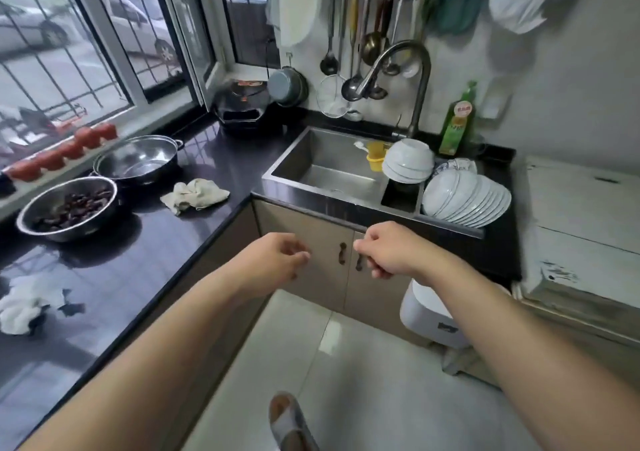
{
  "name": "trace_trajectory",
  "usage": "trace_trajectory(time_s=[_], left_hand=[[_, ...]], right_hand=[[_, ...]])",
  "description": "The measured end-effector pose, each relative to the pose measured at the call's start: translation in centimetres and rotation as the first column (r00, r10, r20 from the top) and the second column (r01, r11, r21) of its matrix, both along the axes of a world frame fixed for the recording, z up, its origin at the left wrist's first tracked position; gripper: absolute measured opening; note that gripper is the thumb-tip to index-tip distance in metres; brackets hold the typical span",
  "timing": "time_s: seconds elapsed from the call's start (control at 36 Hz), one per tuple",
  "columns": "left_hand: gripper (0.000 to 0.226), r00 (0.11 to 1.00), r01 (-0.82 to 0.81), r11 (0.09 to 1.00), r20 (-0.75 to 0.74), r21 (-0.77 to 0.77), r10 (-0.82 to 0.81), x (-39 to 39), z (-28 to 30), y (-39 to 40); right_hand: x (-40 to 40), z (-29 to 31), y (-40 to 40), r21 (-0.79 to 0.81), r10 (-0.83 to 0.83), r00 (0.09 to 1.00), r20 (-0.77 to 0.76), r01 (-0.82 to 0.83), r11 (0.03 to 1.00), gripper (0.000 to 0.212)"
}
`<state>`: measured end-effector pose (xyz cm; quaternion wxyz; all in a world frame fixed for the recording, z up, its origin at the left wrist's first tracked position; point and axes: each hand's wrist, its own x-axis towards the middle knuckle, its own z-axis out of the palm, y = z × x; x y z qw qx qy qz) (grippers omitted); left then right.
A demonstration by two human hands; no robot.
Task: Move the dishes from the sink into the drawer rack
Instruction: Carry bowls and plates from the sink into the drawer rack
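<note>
Fingers (363, 243) of right hand (389, 251) hide handle.

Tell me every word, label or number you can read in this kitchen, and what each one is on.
None can be read.
Green dish soap bottle: a red and yellow label, its print too blurred to read.
Black cooker by the window: orange marks on the lid, too blurred to read.
White bin on the floor: a dark mark on its front, too small to read.
</note>
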<state>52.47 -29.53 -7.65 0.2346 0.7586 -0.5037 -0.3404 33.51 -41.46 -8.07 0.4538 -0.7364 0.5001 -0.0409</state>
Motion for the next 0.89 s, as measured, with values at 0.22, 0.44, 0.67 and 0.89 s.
trace_trajectory(time_s=[0.22,0.44,0.67,0.89], left_hand=[[0.010,0.996,-0.053,0.997,-0.081,-0.058,0.048,6.8,-2.4,-14.6],[0.015,0.986,0.121,0.993,-0.115,-0.005,-0.121,7.9,-1.9,-24.3],[0.015,0.939,-0.010,1.000,-0.344,-0.025,0.001,9.2,-5.4,-30.6],[0.050,0.906,-0.129,0.984,-0.389,0.125,0.168,7.9,-10.1,-38.2]], right_hand=[[5.9,-0.1,-12.9,-0.034,-0.091,0.995,0.036,0.092,0.995,0.021],[6.4,-2.0,-20.9,0.052,-0.278,0.953,0.120,0.274,0.960,0.025],[1.4,-11.2,-27.3,0.157,-0.418,0.905,-0.083,0.426,0.891,0.023],[1.2,-17.1,-36.7,0.122,-0.504,0.858,-0.100,0.513,0.849,0.024]])
